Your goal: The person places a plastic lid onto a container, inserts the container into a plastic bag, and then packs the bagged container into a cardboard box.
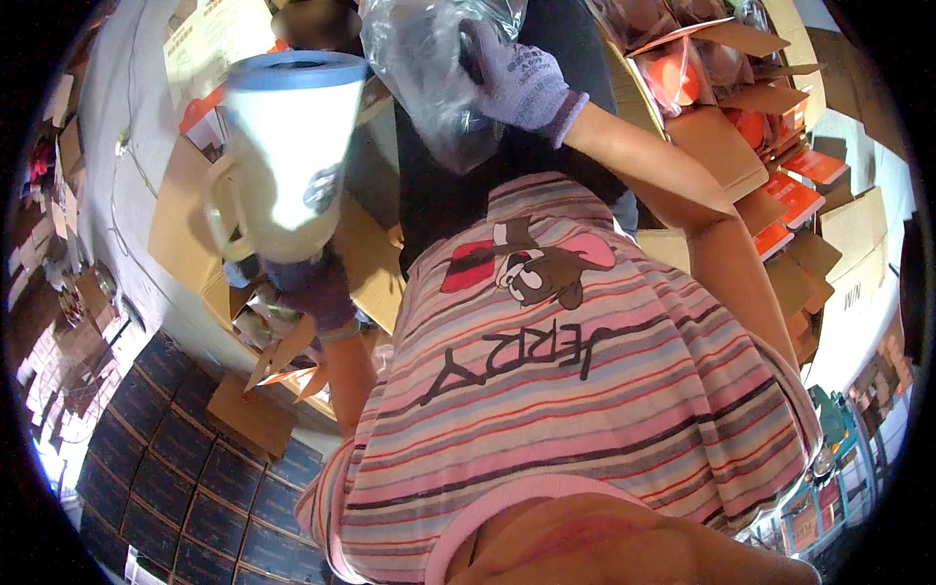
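Observation:
My left hand [307, 283], in a dark glove, grips a large white mug [283, 161] near its base. The mug has a wide blue rim, a pale handle on its left side and a small dark print on its body; it hides part of my fingers. To the right, my right hand [526, 88] wears a light grey knitted glove. Its fingers are closed on a crumpled clear plastic bag [429, 83], which hangs in front of my dark trousers. What the bag holds, if anything, I cannot make out.
Open cardboard boxes [721, 151] with orange-and-white cartons and bagged items stand at the right. Another open cardboard box [185, 219] is behind the mug. Dark stacked boxes [180, 458] fill the lower left, and a blue-green rack [829, 507] stands at the lower right.

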The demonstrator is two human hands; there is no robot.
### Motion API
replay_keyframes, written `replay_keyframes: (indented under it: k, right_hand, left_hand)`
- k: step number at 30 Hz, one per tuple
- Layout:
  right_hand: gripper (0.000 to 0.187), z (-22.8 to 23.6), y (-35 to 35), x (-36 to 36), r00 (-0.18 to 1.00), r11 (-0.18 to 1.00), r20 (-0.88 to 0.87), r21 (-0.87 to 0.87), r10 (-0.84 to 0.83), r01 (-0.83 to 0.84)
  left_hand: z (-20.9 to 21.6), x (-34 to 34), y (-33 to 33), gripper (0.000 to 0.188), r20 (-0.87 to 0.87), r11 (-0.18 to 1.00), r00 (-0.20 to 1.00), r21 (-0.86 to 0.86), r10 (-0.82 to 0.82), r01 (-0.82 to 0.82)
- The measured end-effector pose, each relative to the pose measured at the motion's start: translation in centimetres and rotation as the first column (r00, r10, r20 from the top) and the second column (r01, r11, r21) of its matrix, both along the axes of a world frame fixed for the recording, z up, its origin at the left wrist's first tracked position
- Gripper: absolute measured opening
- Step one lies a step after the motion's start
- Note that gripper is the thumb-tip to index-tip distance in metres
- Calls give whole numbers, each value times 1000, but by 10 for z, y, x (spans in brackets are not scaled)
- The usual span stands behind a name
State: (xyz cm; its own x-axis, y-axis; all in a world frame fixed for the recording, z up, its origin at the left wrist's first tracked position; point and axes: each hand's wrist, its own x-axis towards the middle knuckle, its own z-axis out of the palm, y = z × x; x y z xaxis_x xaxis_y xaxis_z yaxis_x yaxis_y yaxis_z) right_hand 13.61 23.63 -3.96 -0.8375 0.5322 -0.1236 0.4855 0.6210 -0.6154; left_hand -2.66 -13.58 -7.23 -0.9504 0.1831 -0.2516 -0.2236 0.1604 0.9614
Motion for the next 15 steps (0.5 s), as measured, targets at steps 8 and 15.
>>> replay_keyframes:
  k: [8,15]
  right_hand:
    - [67,18,-2,-18,988,986,19,54,154,-155]
    - [43,-22,25,-37,966,577,-238,-776,105,-254]
  left_hand:
    - [36,5,-34,63,-108,963,969,-182,-221,199]
    - [3,24,-17,60,391,922,920,365,-24,-131]
